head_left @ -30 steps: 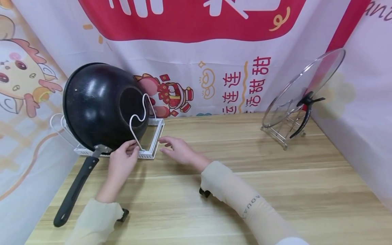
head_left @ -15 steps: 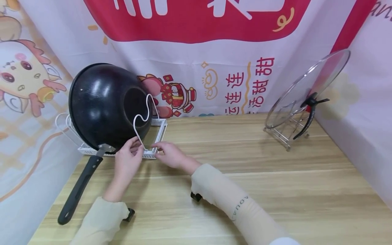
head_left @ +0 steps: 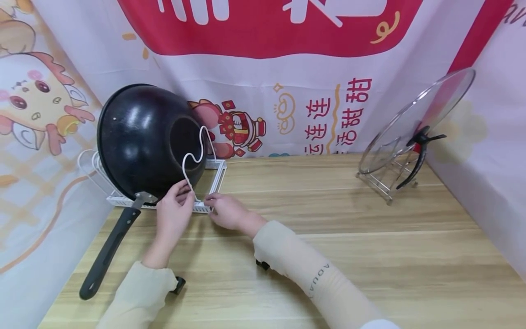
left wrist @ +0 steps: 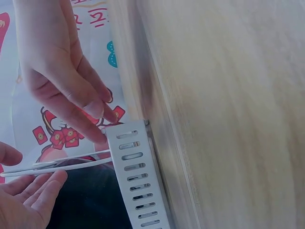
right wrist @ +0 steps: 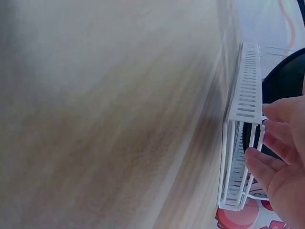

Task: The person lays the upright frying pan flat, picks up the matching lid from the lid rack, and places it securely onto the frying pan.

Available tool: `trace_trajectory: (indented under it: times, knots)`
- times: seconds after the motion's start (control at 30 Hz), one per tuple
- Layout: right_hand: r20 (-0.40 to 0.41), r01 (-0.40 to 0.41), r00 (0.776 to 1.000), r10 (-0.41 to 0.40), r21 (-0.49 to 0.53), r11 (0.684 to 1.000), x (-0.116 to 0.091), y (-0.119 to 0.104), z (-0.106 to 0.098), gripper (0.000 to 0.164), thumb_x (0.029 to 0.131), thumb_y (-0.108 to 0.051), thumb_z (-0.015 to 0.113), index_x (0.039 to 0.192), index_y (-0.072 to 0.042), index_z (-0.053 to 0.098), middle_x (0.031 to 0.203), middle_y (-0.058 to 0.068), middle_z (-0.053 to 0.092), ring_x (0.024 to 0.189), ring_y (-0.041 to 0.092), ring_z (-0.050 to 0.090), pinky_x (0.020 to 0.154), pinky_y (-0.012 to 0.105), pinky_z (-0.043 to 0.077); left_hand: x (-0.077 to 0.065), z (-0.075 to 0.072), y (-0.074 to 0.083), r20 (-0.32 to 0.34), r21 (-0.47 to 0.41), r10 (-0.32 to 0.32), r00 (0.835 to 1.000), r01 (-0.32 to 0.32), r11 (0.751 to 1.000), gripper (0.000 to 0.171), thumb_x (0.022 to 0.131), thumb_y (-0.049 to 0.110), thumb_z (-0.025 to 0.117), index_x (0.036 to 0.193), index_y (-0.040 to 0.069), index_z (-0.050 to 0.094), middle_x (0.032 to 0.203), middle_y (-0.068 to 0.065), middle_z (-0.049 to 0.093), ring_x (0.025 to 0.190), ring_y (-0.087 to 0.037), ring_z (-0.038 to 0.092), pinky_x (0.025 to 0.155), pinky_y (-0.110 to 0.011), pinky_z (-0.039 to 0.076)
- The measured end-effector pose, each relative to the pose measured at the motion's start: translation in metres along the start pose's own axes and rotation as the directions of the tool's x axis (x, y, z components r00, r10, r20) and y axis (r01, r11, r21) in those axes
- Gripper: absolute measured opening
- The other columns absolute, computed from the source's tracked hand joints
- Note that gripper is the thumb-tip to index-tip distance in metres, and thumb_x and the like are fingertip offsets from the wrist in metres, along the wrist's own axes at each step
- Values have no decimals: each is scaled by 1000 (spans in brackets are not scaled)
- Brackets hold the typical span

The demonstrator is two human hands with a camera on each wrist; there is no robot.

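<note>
A black wok (head_left: 139, 137) with a long dark handle (head_left: 108, 253) lies on its side in a white dish rack (head_left: 218, 176), its base facing right. A wavy white wire divider (head_left: 185, 169) rises from the rack in front of the wok's base. My left hand (head_left: 174, 212) holds this wire low down, which passes between thumb and fingers in the left wrist view. At the rack's front right corner, my right hand (head_left: 230, 211) grips the frame. The right wrist view has its thumb and fingers around the slotted corner (right wrist: 245, 112). Some fingertips are hidden.
At the far right a glass lid (head_left: 415, 119) with a black knob leans in a small metal wire stand (head_left: 384, 185). The wooden table (head_left: 328, 219) meets a printed cloth backdrop (head_left: 263, 100) at the back and sides. The wok handle juts towards the front left.
My right hand has moved left and closed in on the rack's front corner. My left hand stays at the wire. The head view has shifted slightly, so everything sits a little further right.
</note>
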State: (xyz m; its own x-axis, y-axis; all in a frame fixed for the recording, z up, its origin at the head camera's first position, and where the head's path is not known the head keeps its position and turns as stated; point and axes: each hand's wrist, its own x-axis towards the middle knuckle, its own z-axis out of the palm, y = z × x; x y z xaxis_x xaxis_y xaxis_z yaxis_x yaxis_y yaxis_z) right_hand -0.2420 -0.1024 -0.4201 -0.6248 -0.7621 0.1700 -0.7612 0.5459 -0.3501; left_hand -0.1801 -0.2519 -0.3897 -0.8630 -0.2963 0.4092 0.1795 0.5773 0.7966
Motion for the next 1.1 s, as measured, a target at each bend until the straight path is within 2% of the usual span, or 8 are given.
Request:
trace_trajectory:
  times: [0.5, 0.7, 1.1]
  knots:
    - [59, 62, 997, -52, -178, 982, 0, 4, 0, 44, 100, -13, 62, 143, -7, 60, 149, 6, 54, 133, 17, 54, 109, 24, 42, -1, 0, 3, 1, -31, -11, 1000, 11, 999, 33, 96, -3, 60, 129, -10, 63, 116, -28, 69, 104, -40, 70, 78, -1, 45]
    - [47, 83, 996, -76, -195, 977, -1, 3, -1, 43, 99, -10, 62, 141, -5, 61, 147, 8, 56, 132, 20, 55, 110, 25, 42, -2, 1, 3, 1, -40, -7, 1000, 7, 999, 33, 96, -2, 60, 129, -10, 63, 117, -28, 69, 104, -40, 70, 79, -3, 46]
    - [46, 66, 997, -58, -192, 979, -7, 9, -6, 44, 97, -9, 64, 140, -7, 62, 145, 7, 58, 128, 21, 58, 107, 28, 46, -4, 9, 8, 15, -45, -12, 1000, 13, 999, 34, 97, -2, 60, 129, -9, 64, 116, -27, 70, 104, -39, 70, 79, -2, 45]
